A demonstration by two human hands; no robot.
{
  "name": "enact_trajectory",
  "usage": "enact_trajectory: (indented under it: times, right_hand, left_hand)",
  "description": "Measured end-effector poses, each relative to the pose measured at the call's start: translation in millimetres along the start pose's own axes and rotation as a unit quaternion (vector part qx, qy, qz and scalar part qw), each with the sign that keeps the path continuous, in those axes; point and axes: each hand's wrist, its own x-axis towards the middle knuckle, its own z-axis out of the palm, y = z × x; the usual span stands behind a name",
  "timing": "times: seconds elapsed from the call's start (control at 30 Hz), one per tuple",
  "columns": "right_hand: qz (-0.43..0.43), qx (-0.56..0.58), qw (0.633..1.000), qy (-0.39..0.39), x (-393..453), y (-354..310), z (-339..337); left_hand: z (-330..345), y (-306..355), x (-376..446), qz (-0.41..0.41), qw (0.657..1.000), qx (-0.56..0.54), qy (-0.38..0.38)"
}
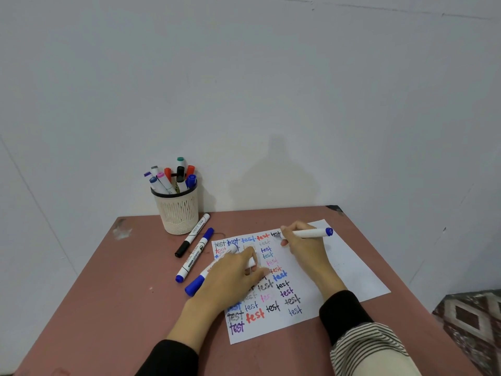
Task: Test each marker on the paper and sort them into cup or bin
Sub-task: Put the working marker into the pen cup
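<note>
Pink table (pixel 108 308), white wall (pixel 244 77), paper (pixel 347 270)

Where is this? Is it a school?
Hard to say. It looks like a plain room, maybe at home: a small reddish table against a bare white wall, with a patterned cushion or rug beside it.

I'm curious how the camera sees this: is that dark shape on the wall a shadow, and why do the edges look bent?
Head view: yes, a soft shadow on the wall, so light comes from behind the person; the wide lens bows the table edges; the handwriting on the paper is slightly soft.
</note>
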Motion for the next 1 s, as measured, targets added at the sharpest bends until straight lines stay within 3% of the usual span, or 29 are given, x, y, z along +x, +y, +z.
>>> enact_trajectory:
  times: [0.27, 1.0]
  right_hand:
    - [-0.004, -0.045, 0.999, 0.002, 1.6, 4.7, 1.7]
    - [-0.007, -0.049, 0.999, 0.02, 2.0, 7.0, 1.5]
  left_hand:
    - [2.0, -2.3, -1.2, 0.001, 0.997, -0.067, 0.036]
    - [3.6, 0.2, 0.9, -0.014, 0.999, -0.013, 0.027]
